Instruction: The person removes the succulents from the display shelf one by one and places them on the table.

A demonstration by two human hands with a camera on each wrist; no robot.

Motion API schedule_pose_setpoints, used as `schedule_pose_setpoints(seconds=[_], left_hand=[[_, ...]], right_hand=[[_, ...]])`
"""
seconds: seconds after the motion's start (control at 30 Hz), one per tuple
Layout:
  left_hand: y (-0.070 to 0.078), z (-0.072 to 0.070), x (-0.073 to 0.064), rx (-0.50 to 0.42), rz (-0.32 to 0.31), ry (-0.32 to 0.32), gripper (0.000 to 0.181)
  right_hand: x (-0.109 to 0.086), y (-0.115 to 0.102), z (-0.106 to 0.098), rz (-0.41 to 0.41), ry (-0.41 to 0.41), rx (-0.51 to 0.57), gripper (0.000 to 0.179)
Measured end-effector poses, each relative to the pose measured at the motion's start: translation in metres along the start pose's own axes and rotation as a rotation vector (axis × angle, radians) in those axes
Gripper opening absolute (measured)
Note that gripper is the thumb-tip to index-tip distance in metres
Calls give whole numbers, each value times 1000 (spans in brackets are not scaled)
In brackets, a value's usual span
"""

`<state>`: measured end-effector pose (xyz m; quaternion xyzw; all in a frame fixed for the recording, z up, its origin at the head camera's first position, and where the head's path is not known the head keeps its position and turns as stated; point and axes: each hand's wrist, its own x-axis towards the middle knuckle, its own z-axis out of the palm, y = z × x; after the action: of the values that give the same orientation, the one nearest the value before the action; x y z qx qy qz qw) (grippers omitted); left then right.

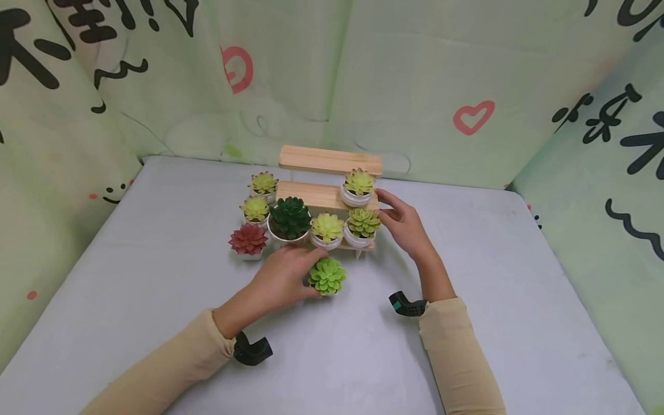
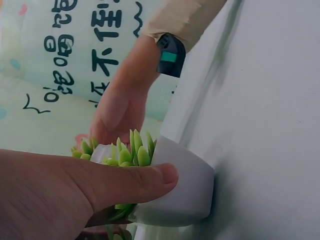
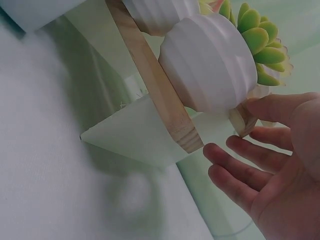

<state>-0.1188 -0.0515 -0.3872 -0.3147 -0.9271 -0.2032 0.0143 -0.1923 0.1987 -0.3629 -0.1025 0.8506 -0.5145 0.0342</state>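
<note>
My left hand grips a small bright green potted succulent in front of the wooden plant stand. In the left wrist view the thumb lies along its white pot, whose base is close to the tabletop. At the stand's right end, my right hand holds the end of the middle board between thumb and index finger, seen close in the right wrist view; its other fingers spread below. Beside it, a yellow-green succulent stands on the middle board, another on the lowest board.
A large dark green succulent and a small yellow-green one stand at the lower board. Left of the stand are a red succulent and two yellow-green ones. The top board is bare, near the printed curtain.
</note>
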Motion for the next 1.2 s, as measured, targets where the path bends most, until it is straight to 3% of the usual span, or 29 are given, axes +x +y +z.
schedule_pose_setpoints(seconds=[0.27, 0.43, 0.63, 0.73, 0.87, 1.03, 1.1, 1.2], left_hand=[[-1, 3, -1, 88, 3, 13, 67], [0, -1, -2, 93, 2, -27, 72], [5, -16, -6, 72, 25, -39, 75], [6, -27, -9, 37, 55, -25, 69], [3, -39, -11, -79, 182, 44, 55], [-6, -49, -8, -329, 387, 192, 42], [-11, -52, -6, -411, 418, 260, 39], [-21, -58, -5, -465, 405, 331, 36]], right_hand=[[0, -1, 0, -4, -3, 5, 50], [-1, 0, 0, 1, -5, 0, 50], [-1, -1, 0, -8, -7, -23, 50], [3, 8, -1, -10, -6, -27, 49], [10, 26, -2, -13, 2, -24, 49], [11, 30, -2, -19, 14, -32, 50], [11, 30, -2, -23, 14, -35, 50], [11, 30, -3, -23, 14, -35, 50]])
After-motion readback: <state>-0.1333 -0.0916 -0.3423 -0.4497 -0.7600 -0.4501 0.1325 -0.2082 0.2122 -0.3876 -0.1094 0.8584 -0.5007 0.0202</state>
